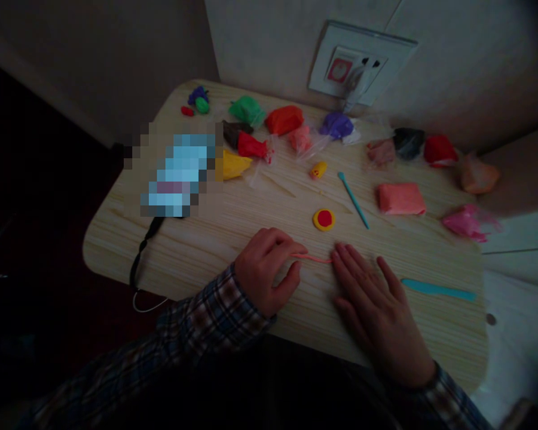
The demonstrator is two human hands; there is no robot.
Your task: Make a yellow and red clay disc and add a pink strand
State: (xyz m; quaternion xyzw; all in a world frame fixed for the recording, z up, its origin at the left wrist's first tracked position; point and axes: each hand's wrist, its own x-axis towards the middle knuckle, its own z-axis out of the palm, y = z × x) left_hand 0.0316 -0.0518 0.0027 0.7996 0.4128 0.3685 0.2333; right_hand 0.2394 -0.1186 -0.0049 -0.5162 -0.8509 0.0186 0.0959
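A thin pink strand of modelling clay (316, 258) lies on the wooden table between my two hands. My left hand (269, 269) is curled, its index finger and thumb around the strand's left end. Laid flat with fingers stretched, my right hand (376, 310) covers the strand's other end; how far it runs underneath is hidden. Just beyond the hands sits a yellow clay disc with a red centre (324, 219). Behind it are a small yellow clay piece (318, 170) and a slim teal modelling tool (354, 200). Right of my right hand lies a teal plastic knife (439, 289).
A pink clay block (401, 198) rests at the right. Several clay packets, including green (246, 110), orange (284, 120) and purple (337, 126), line the table's back. A blurred-out device (179, 173) with a black cable (144, 245) stands left. A wall socket (361, 63) holds a plug.
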